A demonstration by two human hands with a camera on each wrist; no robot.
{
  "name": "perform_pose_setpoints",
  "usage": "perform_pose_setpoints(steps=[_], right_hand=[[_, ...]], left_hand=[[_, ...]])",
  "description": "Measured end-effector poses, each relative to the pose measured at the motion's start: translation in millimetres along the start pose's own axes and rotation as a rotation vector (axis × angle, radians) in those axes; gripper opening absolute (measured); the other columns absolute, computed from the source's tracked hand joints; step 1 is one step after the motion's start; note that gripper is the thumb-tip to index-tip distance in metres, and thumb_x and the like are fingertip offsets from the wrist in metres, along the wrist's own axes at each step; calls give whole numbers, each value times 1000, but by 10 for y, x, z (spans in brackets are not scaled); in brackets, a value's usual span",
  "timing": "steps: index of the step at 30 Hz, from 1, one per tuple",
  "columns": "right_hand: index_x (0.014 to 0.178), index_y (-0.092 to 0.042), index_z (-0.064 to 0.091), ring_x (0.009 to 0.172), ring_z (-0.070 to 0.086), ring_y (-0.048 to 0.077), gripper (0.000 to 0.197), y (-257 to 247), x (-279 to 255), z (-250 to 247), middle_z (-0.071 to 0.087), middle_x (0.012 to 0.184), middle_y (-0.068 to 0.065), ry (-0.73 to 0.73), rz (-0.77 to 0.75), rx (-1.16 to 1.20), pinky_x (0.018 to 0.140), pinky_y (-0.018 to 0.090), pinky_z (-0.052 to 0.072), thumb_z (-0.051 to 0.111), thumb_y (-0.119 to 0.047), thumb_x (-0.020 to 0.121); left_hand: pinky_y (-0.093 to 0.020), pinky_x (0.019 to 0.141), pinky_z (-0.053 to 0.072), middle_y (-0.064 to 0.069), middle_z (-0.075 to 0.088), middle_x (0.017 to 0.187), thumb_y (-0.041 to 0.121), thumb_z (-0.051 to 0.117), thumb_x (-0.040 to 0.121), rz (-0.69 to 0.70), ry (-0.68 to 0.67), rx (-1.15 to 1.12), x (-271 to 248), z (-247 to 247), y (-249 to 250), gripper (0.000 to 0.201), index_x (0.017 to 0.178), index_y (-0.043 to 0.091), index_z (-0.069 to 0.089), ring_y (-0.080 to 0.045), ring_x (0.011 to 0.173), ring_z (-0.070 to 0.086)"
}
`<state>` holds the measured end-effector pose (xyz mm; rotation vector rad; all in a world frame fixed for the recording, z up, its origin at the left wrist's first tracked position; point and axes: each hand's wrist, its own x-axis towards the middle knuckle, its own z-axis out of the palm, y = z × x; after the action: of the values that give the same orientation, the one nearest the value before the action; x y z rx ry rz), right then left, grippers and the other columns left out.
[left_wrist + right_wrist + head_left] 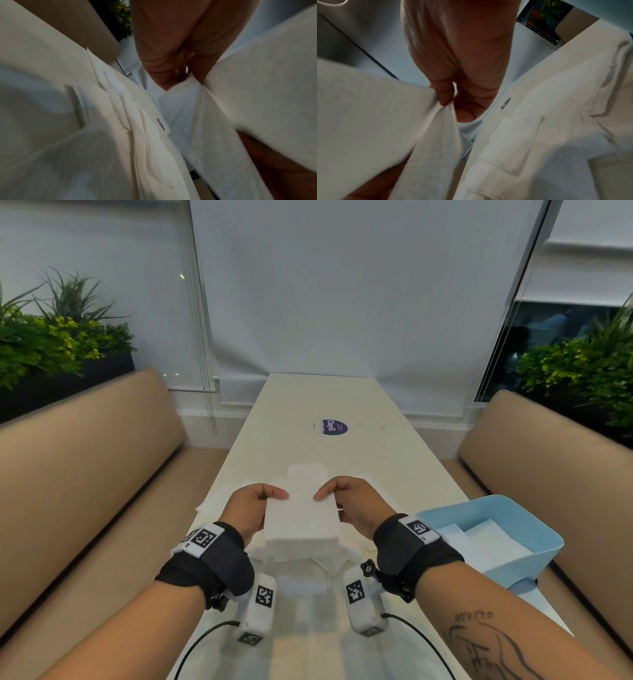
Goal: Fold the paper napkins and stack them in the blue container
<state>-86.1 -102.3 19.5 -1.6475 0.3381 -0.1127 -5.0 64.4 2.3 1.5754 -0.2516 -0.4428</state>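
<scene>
While raised above the tabletop (342, 398), one folded white napkin (301, 520) is pinched at its far corners by left hand (248, 510) and right hand (358, 508). At the right tabletop edge, blue container (527, 563) holds folded napkins (486, 534).

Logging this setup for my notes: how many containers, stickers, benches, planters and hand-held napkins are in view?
blue container: 1
purple sticker: 1
tan benches: 2
planters: 2
held napkin: 1
loose napkins: too overlapped to count
total: 7, loose napkins aside
</scene>
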Motion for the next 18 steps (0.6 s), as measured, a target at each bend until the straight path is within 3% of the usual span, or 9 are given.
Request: perform_pose_setpoints(steps=[4,8,11,14,18], right_hand=[[71,-5,64,71,64,17,40,-29,-31,13,67,80,6,-4,20,24,63,26,56,32,18,81],[75,0,68,77,60,23,38,-61,-53,27,68,86,9,28,48,136,75,37,53,31,10,77],[82,0,68,73,60,21,18,-92,-67,43,67,85,8,67,27,148,66,34,52,51,-4,84],[83,-7,65,70,58,15,2,-98,-62,75,63,83,3,123,-49,21,60,29,49,65,-6,83],[90,-13,67,74,59,18,24,-115,-90,110,62,88,5,104,-126,8,64,26,51,64,8,80]], left_hand=[[-28,68,52,-11,66,90,-15,42,88,-26,-13,-7,-10,-6,19,35,80,8,67,-24,74,59],[-31,69,51,-13,67,94,-8,37,85,-39,-10,-95,-52,-14,61,34,87,2,69,-25,77,60],[-36,74,50,-8,67,92,6,54,87,-10,-15,-139,-79,11,94,17,92,4,69,-25,81,60],[-25,64,51,-1,64,90,-1,61,85,70,-34,-38,-63,38,98,17,86,15,66,-18,79,60],[-22,67,49,-3,65,89,-10,59,83,131,-58,36,-96,109,139,28,83,17,67,-20,83,59]])
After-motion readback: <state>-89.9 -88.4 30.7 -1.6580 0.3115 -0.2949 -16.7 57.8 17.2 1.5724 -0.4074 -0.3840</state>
